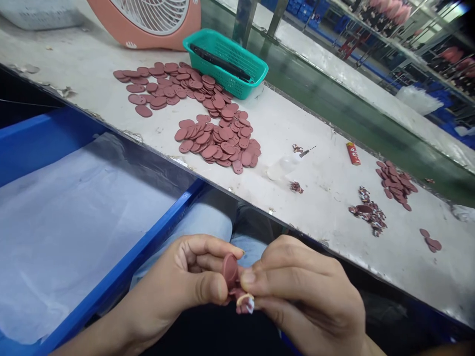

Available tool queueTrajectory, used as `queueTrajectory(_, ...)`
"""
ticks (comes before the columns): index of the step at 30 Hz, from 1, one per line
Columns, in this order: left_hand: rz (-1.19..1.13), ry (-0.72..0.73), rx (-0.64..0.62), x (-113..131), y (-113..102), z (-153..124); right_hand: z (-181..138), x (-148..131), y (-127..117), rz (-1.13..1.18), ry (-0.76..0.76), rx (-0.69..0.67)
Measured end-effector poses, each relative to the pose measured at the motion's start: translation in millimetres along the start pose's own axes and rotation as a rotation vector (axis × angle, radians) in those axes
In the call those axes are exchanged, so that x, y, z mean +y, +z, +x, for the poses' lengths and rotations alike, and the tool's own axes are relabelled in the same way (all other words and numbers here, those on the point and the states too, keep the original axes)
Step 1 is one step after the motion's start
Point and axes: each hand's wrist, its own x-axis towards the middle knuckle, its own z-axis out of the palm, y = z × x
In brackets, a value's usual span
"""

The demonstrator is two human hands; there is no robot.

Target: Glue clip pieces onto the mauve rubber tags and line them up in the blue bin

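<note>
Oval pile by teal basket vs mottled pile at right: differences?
The oval pile is far larger than the mottled pile. The oval pile is plain reddish-brown; the mottled pile is patterned white and dark. The oval pile's pieces lie as distinct ovals; the mottled pile's look bunched. Both sit on the bench.

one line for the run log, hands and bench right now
left hand: pinching oval reddish tag | right hand: pinching same tag | bench: piled tags, green basket

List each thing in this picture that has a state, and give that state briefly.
left hand, pinching oval tag
right hand, pinching oval tag
oval tag, upright between both hands
tag pile, loose, overlapping
green basket, holding dark strips
blue bin, lined with white sheet
red tube, lying down
</note>
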Motion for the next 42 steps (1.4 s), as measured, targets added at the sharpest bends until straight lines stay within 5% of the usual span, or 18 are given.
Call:
queueTrajectory(9, -0.067, -0.124, -0.020, -4.5, -10.2, 10.3, -1.5, 7.1, -1.5, 0.007, 0.165, -0.048)
queueTrajectory(25, -0.083, -0.175, 0.060, -9.2, -16.3, 16.3, -0.6, 13.4, 1.4, -0.043, 0.188, -0.028)
queueTrajectory(33, -0.103, -0.149, -0.067, -7.7, -19.9, 22.1, -4.8, 13.2, -1.3, -0.067, 0.222, -0.053)
queueTrajectory(42, -0.148, -0.178, 0.051, -6.1, -20.1, 20.7, -1.5, 19.4, 6.6, -0.041, 0.224, -0.018)
